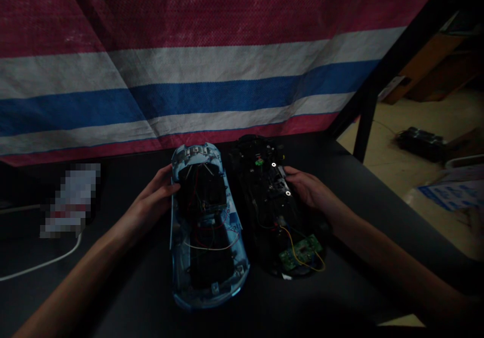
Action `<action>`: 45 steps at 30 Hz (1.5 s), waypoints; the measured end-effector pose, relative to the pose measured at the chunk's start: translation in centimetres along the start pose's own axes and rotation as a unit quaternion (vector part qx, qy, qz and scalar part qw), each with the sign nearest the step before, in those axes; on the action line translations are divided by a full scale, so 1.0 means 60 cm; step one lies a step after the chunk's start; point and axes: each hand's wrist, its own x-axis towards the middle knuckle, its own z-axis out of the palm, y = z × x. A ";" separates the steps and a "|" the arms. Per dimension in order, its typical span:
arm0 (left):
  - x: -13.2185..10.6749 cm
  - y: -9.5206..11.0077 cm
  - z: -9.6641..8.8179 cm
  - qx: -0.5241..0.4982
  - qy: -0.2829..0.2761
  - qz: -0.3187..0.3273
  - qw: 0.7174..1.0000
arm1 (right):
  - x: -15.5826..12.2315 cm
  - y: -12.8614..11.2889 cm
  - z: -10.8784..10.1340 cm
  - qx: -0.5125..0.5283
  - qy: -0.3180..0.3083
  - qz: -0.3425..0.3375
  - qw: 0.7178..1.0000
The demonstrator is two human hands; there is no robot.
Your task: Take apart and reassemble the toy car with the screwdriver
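Note:
Two halves of a toy car lie side by side on the dark table (124, 277). On the left is the light-blue car body shell (236, 227), turned with its hollow inside up, thin wires showing within. My left hand (157, 191) grips its left edge, thumb over the rim. To the right lies the black car chassis (260, 191), with a green circuit board (300, 252) and a yellow wire at its near end. My right hand (308, 191) is closed round the chassis's right side; some of its fingers are hidden.
A blurred-out flat object (73, 196) with a white cable (56, 260) lies at the left. A red, white and blue striped sheet (189, 65) hangs behind the table. A dark frame post (365, 126) stands at the right, with boxes on the floor beyond.

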 end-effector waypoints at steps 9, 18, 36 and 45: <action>-0.002 0.004 0.004 0.014 0.007 0.007 1.000 | -0.003 -0.004 0.004 0.001 -0.002 0.001 1.000; -0.001 0.005 0.006 0.025 0.031 -0.008 0.999 | -0.003 -0.007 0.003 -0.006 -0.018 0.005 1.000; -0.004 0.008 0.011 0.013 0.037 -0.009 0.999 | 0.001 -0.006 -0.003 -0.034 -0.018 0.002 0.999; -0.004 0.008 0.009 0.016 0.038 -0.013 0.999 | 0.000 -0.004 -0.002 -0.019 -0.023 -0.002 1.000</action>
